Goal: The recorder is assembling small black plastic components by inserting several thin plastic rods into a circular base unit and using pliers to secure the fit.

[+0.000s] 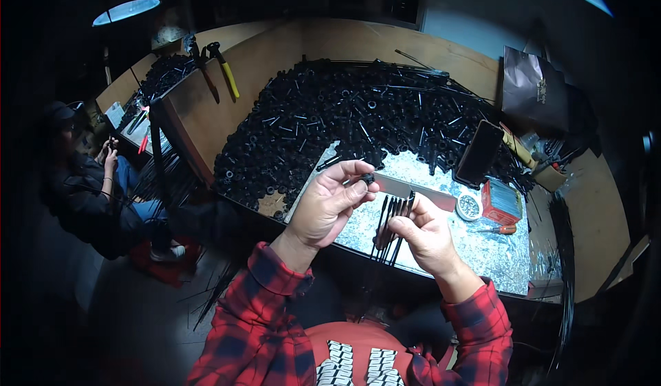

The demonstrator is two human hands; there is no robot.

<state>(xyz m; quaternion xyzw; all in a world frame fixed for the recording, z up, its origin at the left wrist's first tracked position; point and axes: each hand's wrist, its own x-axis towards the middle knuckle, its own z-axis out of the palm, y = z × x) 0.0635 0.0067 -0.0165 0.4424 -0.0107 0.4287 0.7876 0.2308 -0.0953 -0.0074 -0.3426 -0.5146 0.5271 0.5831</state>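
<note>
My left hand [332, 203] pinches a small black part [368, 179] between thumb and fingers; its exact kind is too small to tell. Close beside it on the right, my right hand [421, 233] grips a bundle of thin black rods [391, 229], which hang down side by side below the fingers. Both hands are raised over the near edge of a speckled light worktop [482, 262]. Beyond them lies a large heap of small black cylindrical parts [344, 110], some ring-shaped at the end.
On the right of the worktop are a round tub of small pieces [469, 207], a red box [501, 201], a screwdriver [497, 230] and a dark phone-like slab [480, 153]. Yellow-handled pliers [226, 72] hang on the left wooden partition [189, 121]. Another person [89, 179] sits at far left.
</note>
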